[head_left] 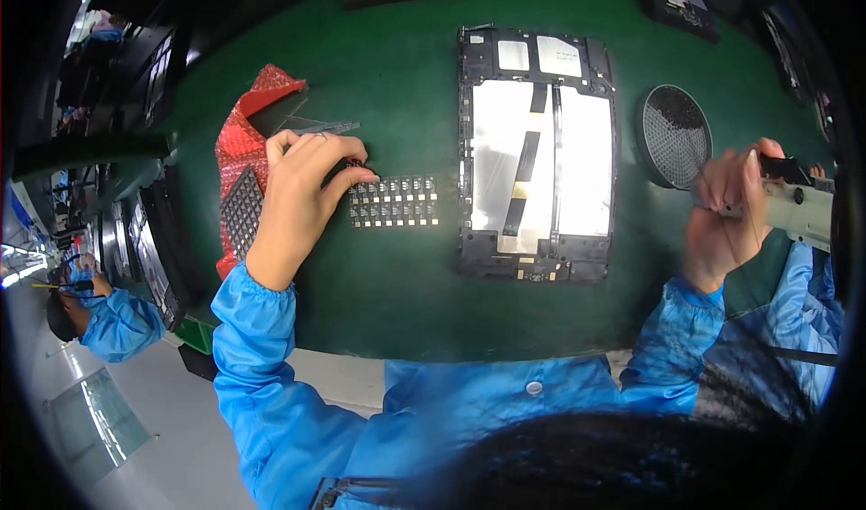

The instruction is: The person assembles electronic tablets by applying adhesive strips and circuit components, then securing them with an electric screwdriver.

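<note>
The sheet of small dark pieces (pixel 394 205) lies left of centre on the green tabletop (pixel 397 303), nearer the near edge than the far edge. The thumb and forefinger of the left hand (pixel 305 183) close together at the sheet's far left corner. The hand covers that corner; whether the fingertips clamp the sheet or a single piece cannot be told.

To the right of the sheet, apart from it, lies a flat black-framed unit (pixel 588 149) with silver panels. To the left, red bubble wrap (pixel 236 131) sits partly behind the left wrist, beneath a dark gridded sheet (pixel 242 211). Clear strips (pixel 336 127) lie beyond the left hand, their near ends hidden.

Toward the right edge stands a round mesh dish (pixel 675 136). Near it, the right hand (pixel 729 208) is blurred, its fingers curled against a pale-and-black object (pixel 798 208); its grip cannot be determined.
</note>
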The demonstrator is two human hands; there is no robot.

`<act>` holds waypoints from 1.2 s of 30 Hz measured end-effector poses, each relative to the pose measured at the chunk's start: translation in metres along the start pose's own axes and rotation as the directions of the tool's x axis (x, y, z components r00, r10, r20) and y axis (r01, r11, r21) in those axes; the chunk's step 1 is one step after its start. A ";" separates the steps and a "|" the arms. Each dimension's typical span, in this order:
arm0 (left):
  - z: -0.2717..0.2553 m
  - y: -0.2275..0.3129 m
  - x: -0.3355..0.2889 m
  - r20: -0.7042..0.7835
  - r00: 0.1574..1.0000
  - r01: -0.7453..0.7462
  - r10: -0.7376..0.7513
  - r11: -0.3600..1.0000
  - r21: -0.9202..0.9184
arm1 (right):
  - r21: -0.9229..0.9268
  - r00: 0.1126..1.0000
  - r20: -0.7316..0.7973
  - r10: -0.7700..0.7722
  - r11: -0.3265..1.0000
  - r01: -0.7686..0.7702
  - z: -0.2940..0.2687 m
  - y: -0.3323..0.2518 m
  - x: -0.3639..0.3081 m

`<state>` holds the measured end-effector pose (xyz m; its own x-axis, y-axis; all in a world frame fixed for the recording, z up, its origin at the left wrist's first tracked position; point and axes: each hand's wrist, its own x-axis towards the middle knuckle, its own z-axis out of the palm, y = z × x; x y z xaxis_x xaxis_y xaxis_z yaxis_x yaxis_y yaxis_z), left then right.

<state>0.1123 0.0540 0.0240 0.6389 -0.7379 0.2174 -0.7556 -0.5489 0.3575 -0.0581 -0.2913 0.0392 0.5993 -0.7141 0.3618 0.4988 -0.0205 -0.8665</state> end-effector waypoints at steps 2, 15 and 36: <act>-0.003 0.004 -0.002 -0.069 0.998 0.002 -0.002 1.000 0.006 | 0.009 1.000 0.000 -0.007 1.000 0.007 -0.001 0.001 0.000; 0.004 0.060 0.022 0.313 0.949 0.163 0.040 0.786 -0.596 | -0.020 1.000 0.016 -0.016 1.000 0.017 -0.002 0.003 -0.002; -0.001 0.065 0.021 0.291 0.955 0.216 -0.057 0.805 -0.552 | 0.042 0.988 0.156 0.022 0.999 -0.029 -0.007 0.006 -0.004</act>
<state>0.0767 0.0029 0.0525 0.6112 -0.7877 -0.0773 -0.3906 -0.3852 0.8361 -0.0620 -0.2934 0.0299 0.7005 -0.5966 0.3916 0.5070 0.0299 -0.8614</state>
